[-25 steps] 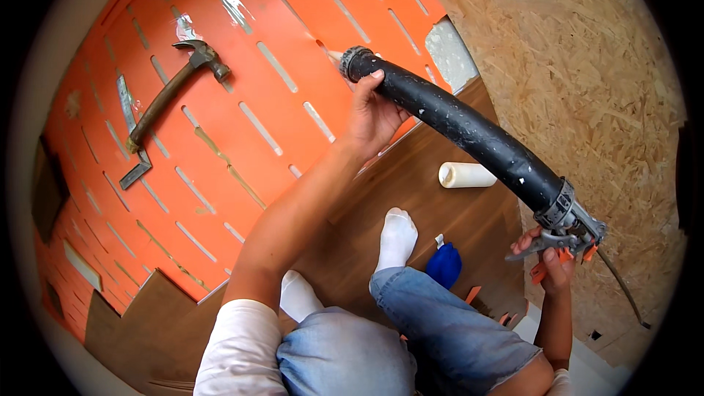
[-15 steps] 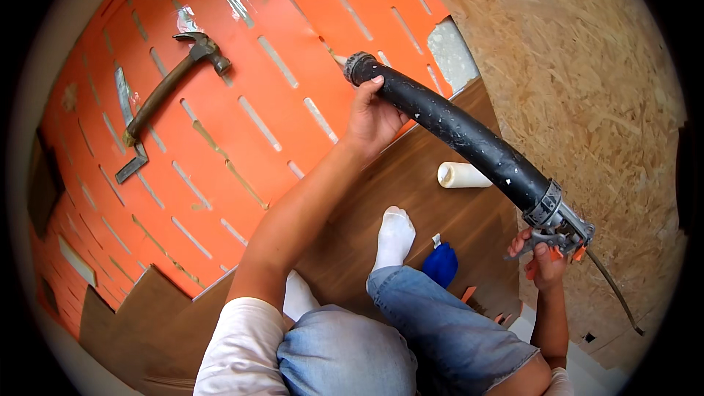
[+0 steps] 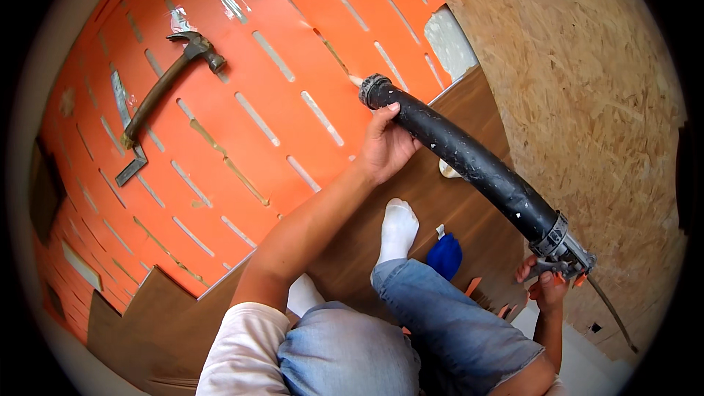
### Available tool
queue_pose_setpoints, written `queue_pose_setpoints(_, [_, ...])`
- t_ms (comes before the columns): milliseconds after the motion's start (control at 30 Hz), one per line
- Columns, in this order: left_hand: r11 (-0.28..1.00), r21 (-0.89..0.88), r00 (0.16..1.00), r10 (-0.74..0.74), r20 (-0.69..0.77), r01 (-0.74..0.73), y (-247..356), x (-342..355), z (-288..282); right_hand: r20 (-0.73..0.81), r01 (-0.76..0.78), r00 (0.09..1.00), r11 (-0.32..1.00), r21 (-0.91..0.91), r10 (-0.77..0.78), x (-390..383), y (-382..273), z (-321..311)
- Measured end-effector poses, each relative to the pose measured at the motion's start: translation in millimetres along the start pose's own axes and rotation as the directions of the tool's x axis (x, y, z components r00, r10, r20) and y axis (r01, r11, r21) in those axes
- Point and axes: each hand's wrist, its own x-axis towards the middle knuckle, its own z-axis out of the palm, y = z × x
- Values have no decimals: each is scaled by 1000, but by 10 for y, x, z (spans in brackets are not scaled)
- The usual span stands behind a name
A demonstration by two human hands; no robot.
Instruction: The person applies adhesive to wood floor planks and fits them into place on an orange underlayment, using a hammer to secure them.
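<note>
A long black caulking gun [image 3: 469, 161] slants across the view, its pale nozzle [image 3: 356, 81] at a slot in the orange slotted underlay [image 3: 293, 119]. My left hand [image 3: 390, 148] cradles the barrel from below near the front collar, thumb on top. At the rear end, my right hand [image 3: 546, 290] is wrapped around the grip and trigger, partly hidden by the metal parts. A tan bead of adhesive [image 3: 334, 55] runs in the slot just beyond the nozzle. Older beads [image 3: 227, 161] lie in slots to the left.
On the underlay lie a claw hammer [image 3: 158, 93] and a metal pull bar [image 3: 121, 95]. Brown floor planks [image 3: 341, 264] stretch under my feet. A white cylinder [image 3: 446, 169] sits partly behind the barrel, with a blue object [image 3: 444, 257] nearer. Strand board [image 3: 572, 103] covers the right side.
The gun and both hands have shifted slightly right and toward me. More of the adhesive bead shows behind the nozzle, and the barrel now covers most of the white cylinder.
</note>
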Motion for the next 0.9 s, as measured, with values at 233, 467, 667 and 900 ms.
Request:
queue_pose_setpoints(233, [1000, -25, 1000, -2, 17, 3, -94, -47, 82, -17, -57, 998, 998, -29, 56, -172, -146, -52])
queue_pose_setpoints(467, [996, -85, 999, -23, 38, 26, -217, -177, 70, 18, -82, 997, 986, 148, 80, -229, -134, -131])
queue_pose_setpoints(667, [989, -126, 996, -69, 48, 75, -367, -155, 61, -36, -66, 997, 998, 6, 66, -319, -204, -119])
queue_pose_setpoints(900, [986, -136, 995, -96, 42, 101, -438, -234, -15, -51, -74, 996, 995, -68, 71, -398, -109, -206])
